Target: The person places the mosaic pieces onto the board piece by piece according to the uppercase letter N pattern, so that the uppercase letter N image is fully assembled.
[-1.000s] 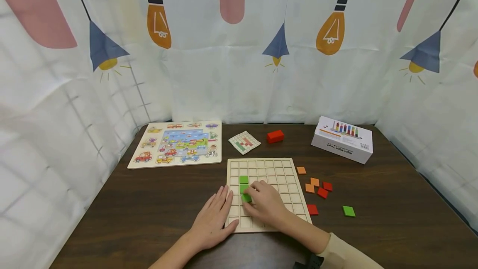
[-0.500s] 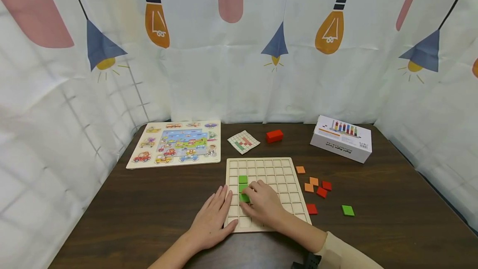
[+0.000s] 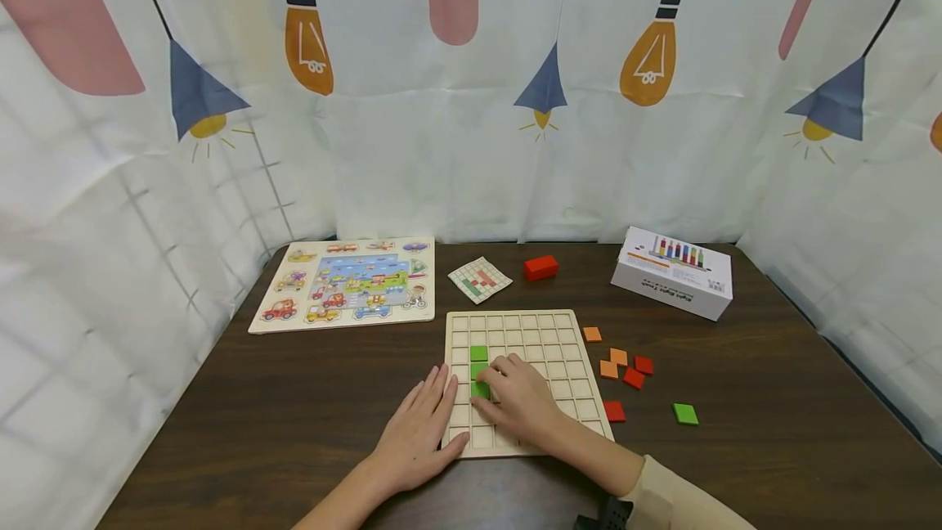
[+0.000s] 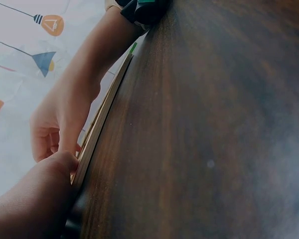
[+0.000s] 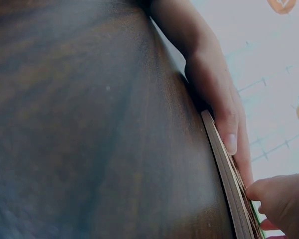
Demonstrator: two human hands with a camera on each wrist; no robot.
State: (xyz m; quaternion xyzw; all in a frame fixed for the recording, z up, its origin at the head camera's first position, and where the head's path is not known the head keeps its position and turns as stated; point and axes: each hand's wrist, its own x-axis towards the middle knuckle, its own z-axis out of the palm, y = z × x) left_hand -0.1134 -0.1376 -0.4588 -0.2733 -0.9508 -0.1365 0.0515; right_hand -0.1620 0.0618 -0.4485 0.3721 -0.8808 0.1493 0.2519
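A wooden grid board [image 3: 562, 371] lies flat on the dark table in the head view. Three green tiles form a column in its left part: a far green tile [image 3: 479, 353], a middle one [image 3: 478, 370], and a near one [image 3: 481, 390]. My right hand [image 3: 522, 405] pinches the near tile between thumb and curled fingers, with part of the tile hidden. My left hand [image 3: 414, 440] lies with straight fingers along the board's left edge, thumb at the near corner. Both wrist views show the board's edge [image 4: 103, 107] side-on; the tile contact is hidden there.
Right of the board lie several orange tiles [image 3: 608, 370] and red tiles [image 3: 643, 366], plus a loose green tile [image 3: 685, 414]. Behind stand a patterned card [image 3: 480, 280], a red block [image 3: 540, 268] and a white box [image 3: 673, 272]. A picture puzzle [image 3: 342, 283] sits back left.
The near green tile, slightly askew a second ago, now lines up with the column. My right hand shifted only slightly with it. My left hand stays at the board's edge.
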